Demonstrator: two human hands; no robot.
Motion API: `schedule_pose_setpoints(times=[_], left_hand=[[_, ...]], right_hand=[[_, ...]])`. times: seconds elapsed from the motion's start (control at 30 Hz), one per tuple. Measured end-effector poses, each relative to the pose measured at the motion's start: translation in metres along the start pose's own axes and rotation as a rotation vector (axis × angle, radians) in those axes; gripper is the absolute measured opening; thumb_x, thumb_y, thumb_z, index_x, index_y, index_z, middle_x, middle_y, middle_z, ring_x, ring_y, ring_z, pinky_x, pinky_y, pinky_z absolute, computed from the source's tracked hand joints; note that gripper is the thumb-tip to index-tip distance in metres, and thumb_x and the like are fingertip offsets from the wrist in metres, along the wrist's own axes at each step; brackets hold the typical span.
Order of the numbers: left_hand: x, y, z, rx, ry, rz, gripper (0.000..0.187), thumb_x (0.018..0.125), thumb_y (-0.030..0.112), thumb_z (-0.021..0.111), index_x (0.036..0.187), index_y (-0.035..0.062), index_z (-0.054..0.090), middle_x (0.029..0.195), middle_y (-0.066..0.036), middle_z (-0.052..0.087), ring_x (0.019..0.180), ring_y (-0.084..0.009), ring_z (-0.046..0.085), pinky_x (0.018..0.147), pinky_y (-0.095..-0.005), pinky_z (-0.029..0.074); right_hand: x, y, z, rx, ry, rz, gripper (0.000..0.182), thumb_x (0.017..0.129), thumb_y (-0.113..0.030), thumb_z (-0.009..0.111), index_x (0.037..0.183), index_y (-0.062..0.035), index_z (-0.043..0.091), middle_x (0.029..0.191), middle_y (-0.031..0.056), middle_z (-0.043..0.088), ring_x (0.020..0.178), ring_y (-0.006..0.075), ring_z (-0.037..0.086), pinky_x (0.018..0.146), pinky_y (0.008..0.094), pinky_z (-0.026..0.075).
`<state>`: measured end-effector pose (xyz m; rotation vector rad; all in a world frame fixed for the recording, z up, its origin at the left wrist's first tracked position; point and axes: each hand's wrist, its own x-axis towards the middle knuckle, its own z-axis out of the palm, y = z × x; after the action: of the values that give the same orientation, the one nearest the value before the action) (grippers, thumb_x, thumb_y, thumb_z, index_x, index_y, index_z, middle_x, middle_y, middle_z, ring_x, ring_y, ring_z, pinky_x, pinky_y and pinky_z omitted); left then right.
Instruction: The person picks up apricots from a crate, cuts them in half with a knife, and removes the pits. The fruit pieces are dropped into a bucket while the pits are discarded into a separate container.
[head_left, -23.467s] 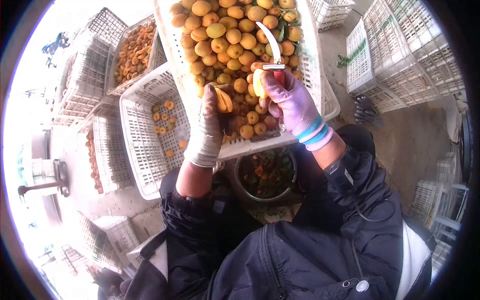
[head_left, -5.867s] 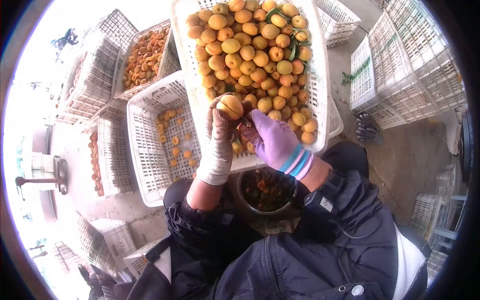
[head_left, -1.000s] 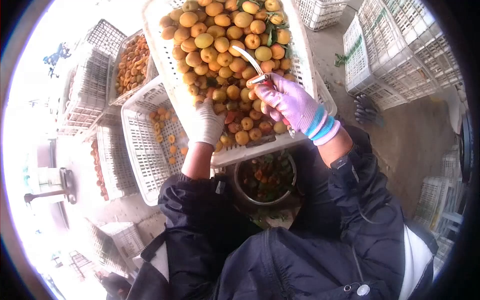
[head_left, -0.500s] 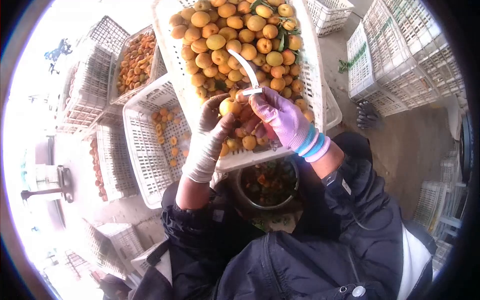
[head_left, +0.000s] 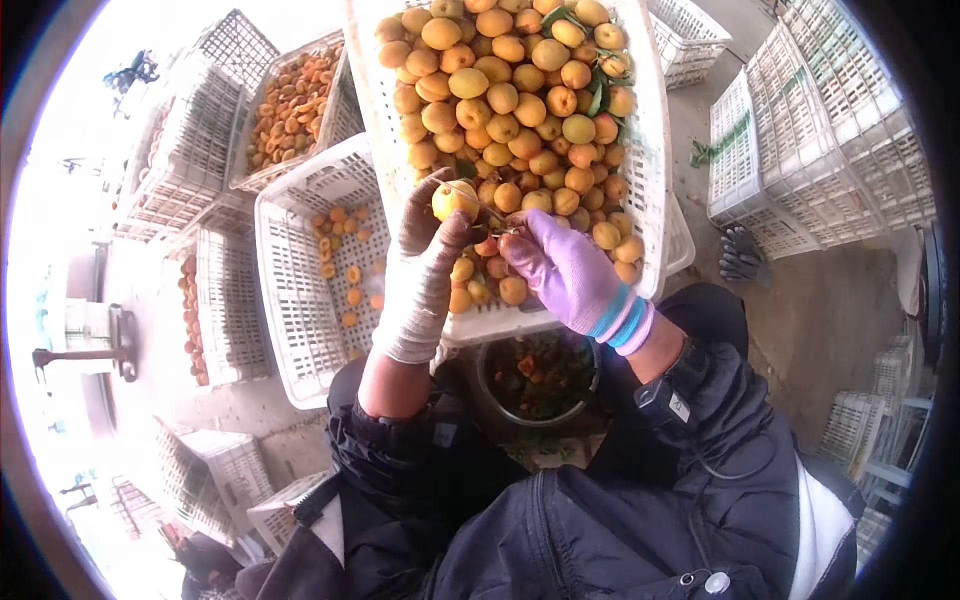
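Observation:
My left hand [head_left: 420, 260], in a pale, stained glove, holds a yellow-orange apricot [head_left: 455, 200] between thumb and fingers. My right hand [head_left: 565, 270], in a purple glove with blue bands, is closed just right of that fruit; its fingertips grip the curved knife, whose blade is hard to make out at the apricot. Both hands are over the near part of a white crate [head_left: 655, 130] heaped with whole apricots [head_left: 530, 110] and some green leaves.
Left of the heap, a lower white crate [head_left: 285, 300] holds halved apricots [head_left: 353, 273]. Another crate of halves [head_left: 295, 105] stands behind. Below the hands is a round bucket [head_left: 540, 375] of scraps. Stacked crates [head_left: 810, 130] and dark gloves [head_left: 742, 255] are at right.
The knife blade, raised and clearly visible before, has come down to the apricot. My right hand has turned toward my left. The whole view has shifted slightly.

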<state>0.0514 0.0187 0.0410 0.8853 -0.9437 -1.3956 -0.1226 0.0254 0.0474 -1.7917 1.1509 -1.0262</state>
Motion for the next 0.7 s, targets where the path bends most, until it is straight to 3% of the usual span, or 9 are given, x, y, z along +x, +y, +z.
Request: schedule_pose_setpoints(times=[0.23, 0.37, 0.43, 0.53, 0.63, 0.67, 0.7], left_hand=[[-0.001, 0.000, 0.004, 0.041, 0.030, 0.013, 0.057, 0.090, 0.018, 0.072, 0.138, 0.0062, 0.045, 0.117, -0.005, 0.057, 0.107, -0.0148, 0.055, 0.096, -0.0290, 0.044], [-0.004, -0.003, 0.007, 0.146, -0.048, 0.125, 0.054, 0.093, 0.025, 0.068, 0.137, 0.0040, 0.045, 0.120, -0.006, 0.056, 0.109, -0.0145, 0.053, 0.098, -0.0293, 0.043], [-0.009, -0.004, 0.011, 0.211, -0.045, 0.148, 0.054, 0.095, 0.030, 0.065, 0.137, 0.0029, 0.044, 0.120, -0.006, 0.056, 0.109, -0.0147, 0.054, 0.098, -0.0297, 0.043], [-0.007, -0.015, 0.011, -0.041, 0.000, 0.027, 0.062, 0.099, 0.052, 0.047, 0.138, 0.0041, 0.041, 0.117, -0.010, 0.060, 0.107, -0.0194, 0.059, 0.097, -0.0320, 0.045], [0.000, -0.017, 0.003, -0.182, 0.057, -0.067, 0.063, 0.099, 0.054, 0.045, 0.139, 0.0050, 0.040, 0.117, -0.012, 0.061, 0.107, -0.0225, 0.061, 0.097, -0.0333, 0.045], [-0.001, -0.014, -0.001, -0.278, -0.078, -0.101, 0.064, 0.097, 0.049, 0.055, 0.140, 0.0046, 0.039, 0.122, -0.012, 0.057, 0.110, -0.0210, 0.058, 0.098, -0.0338, 0.045], [-0.003, -0.012, 0.004, -0.279, -0.079, -0.101, 0.064, 0.097, 0.049, 0.055, 0.140, 0.0046, 0.039, 0.122, -0.012, 0.057, 0.110, -0.0210, 0.058, 0.098, -0.0338, 0.045]], right_hand=[[-0.002, 0.003, -0.002, -0.063, -0.045, 0.012, 0.031, 0.097, -0.035, 0.057, 0.095, -0.0040, 0.056, 0.080, 0.0177, 0.067, 0.080, 0.0388, 0.066, 0.065, 0.0444, 0.052], [-0.002, 0.004, 0.000, -0.095, -0.049, 0.036, 0.028, 0.097, -0.034, 0.057, 0.097, -0.0058, 0.055, 0.079, 0.0186, 0.066, 0.080, 0.0409, 0.065, 0.065, 0.0471, 0.051], [-0.003, 0.001, 0.001, -0.160, -0.093, 0.012, 0.033, 0.098, -0.028, 0.057, 0.109, 0.0040, 0.055, 0.086, 0.0231, 0.066, 0.083, 0.0410, 0.066, 0.066, 0.0413, 0.051], [-0.005, 0.007, 0.009, -0.259, -0.061, -0.041, 0.025, 0.095, -0.024, 0.060, 0.105, -0.0014, 0.054, 0.086, 0.0205, 0.066, 0.083, 0.0429, 0.064, 0.066, 0.0453, 0.051], [-0.007, 0.003, 0.012, -0.315, -0.025, -0.097, 0.023, 0.093, -0.023, 0.061, 0.101, -0.0024, 0.054, 0.084, 0.0195, 0.066, 0.084, 0.0424, 0.064, 0.066, 0.0458, 0.051], [-0.007, 0.003, 0.011, -0.277, -0.036, -0.059, 0.022, 0.092, -0.022, 0.061, 0.099, -0.0037, 0.053, 0.084, 0.0196, 0.065, 0.082, 0.0419, 0.064, 0.065, 0.0477, 0.051], [-0.006, 0.004, 0.009, -0.239, -0.049, -0.021, 0.021, 0.091, -0.022, 0.061, 0.098, -0.0050, 0.052, 0.085, 0.0196, 0.064, 0.080, 0.0414, 0.064, 0.064, 0.0496, 0.051]])
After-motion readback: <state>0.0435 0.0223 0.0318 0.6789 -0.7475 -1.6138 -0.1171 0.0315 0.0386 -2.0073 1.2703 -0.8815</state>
